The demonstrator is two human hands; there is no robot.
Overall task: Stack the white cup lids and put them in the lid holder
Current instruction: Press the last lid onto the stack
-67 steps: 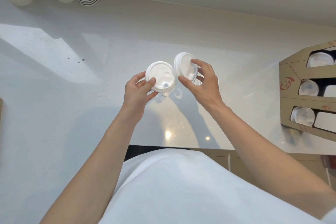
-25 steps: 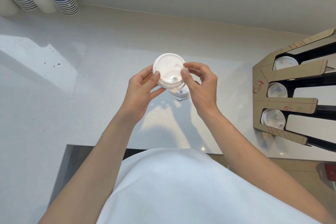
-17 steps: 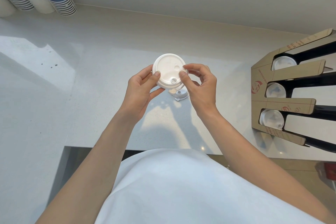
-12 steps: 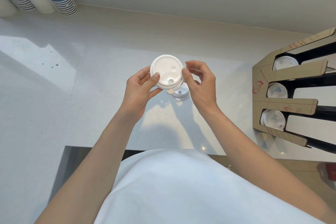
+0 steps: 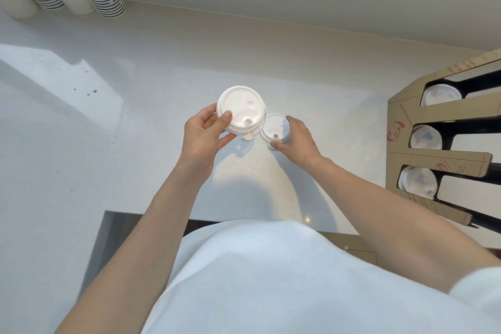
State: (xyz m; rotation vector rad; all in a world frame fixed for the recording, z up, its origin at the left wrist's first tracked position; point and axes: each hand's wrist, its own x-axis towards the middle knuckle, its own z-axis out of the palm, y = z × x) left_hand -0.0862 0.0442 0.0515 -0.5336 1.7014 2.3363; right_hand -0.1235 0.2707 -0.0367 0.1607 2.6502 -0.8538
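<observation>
White top (image 5: 271, 279) covers body, plain, no print, soft folds. Short sleeve shows at right shoulder (image 5: 477, 287), white too, loose edge. Both arms bare from sleeve down. Left hand (image 5: 202, 138) bare, no ring, no watch, no glove. Right hand (image 5: 298, 141) bare too, wrist plain. Fingers (image 5: 226, 118) have short, clean nails, no polish. No bands, no marks on arms.

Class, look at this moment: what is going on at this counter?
A person is gathering lids at a pale countertop. The left hand holds a small stack of round white plastic cup lids, while the right hand grasps another white lid lying on the counter. The brown cardboard lid holder, far right, already holds lids.
</observation>
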